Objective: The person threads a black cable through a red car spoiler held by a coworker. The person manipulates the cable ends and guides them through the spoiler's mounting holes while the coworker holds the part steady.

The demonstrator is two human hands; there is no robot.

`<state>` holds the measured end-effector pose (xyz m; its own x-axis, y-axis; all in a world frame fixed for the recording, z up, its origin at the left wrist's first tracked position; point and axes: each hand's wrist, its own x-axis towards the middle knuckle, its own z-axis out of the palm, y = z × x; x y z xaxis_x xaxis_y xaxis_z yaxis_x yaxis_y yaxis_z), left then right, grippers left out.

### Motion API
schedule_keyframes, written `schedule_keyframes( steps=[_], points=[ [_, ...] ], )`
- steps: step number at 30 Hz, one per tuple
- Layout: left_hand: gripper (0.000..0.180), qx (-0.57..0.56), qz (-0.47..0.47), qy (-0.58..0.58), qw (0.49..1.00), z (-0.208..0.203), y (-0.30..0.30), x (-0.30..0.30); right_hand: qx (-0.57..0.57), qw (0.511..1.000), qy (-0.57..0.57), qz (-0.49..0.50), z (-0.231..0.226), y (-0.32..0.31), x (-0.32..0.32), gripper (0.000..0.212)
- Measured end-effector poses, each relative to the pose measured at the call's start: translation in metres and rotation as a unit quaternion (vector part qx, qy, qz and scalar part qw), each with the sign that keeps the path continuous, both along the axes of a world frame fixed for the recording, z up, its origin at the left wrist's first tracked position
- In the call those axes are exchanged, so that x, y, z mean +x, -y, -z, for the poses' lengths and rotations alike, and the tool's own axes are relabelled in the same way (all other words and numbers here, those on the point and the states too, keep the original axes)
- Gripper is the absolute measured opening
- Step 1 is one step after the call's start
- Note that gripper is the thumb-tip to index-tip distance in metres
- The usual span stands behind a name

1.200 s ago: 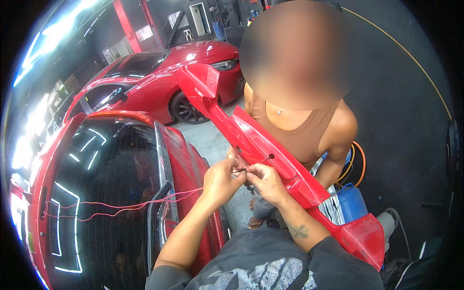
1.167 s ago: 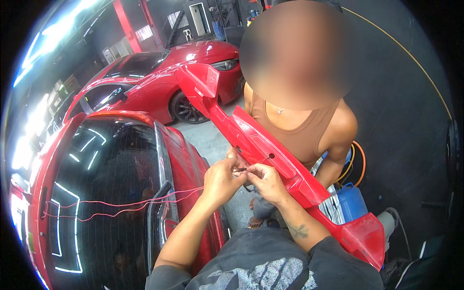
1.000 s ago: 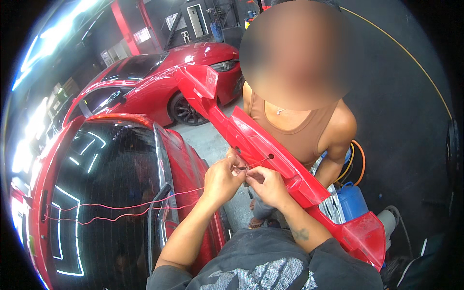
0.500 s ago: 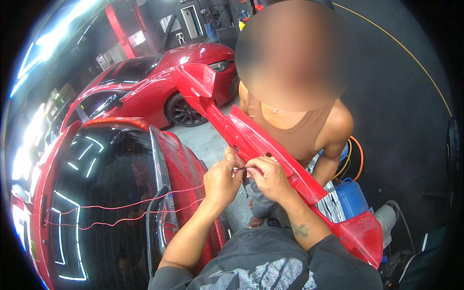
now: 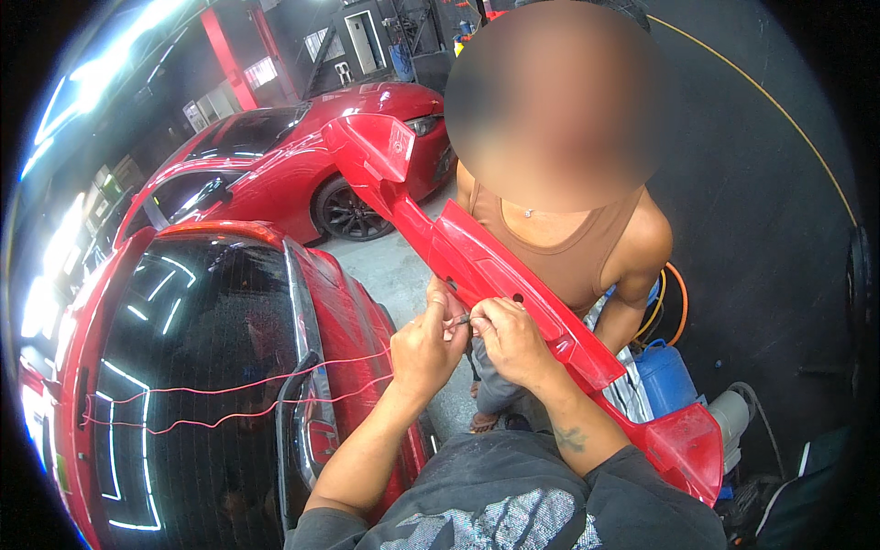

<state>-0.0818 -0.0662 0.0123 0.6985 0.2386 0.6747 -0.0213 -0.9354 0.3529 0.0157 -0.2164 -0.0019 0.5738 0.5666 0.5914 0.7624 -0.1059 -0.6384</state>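
Note:
My left hand (image 5: 423, 346) and my right hand (image 5: 510, 335) meet in front of a long red car spoiler (image 5: 502, 270). Pinched between their fingertips is a thin dark wire (image 5: 464, 320); its exact ends are hidden by the fingers. Two pinkish-red wires (image 5: 225, 389) run across the rear glass toward my left hand, where they pass out of sight. Facing me, a person in a brown tank top (image 5: 550, 243) stands behind the spoiler, one arm reaching down behind it. The spoiler slants from upper left to lower right.
At left is a red car's rear window (image 5: 206, 339) with a wiper (image 5: 291, 412). A second red car (image 5: 302, 156) stands beyond. On the right are a blue container (image 5: 667, 378), an orange hose (image 5: 679, 302) and a dark wall (image 5: 747, 183).
My fingertips have shifted slightly on the dark wire, and my left fingers are a little more extended. The spoiler's upper end has moved slightly left and up.

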Motion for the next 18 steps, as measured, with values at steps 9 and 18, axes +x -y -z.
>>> schedule_keyframes(
  steps=[9, 18],
  points=[
    [0.029, -0.273, 0.038, -0.300, 0.913, -0.015, -0.018, 0.003, 0.006, 1.000, -0.017, 0.001, -0.002, 0.005, -0.004, 0.009],
    [0.026, -0.526, 0.154, -0.284, 0.787, -0.020, -0.036, 0.010, 0.006, 1.000, -0.019, 0.008, 0.000, 0.003, -0.003, 0.007]
  ],
)
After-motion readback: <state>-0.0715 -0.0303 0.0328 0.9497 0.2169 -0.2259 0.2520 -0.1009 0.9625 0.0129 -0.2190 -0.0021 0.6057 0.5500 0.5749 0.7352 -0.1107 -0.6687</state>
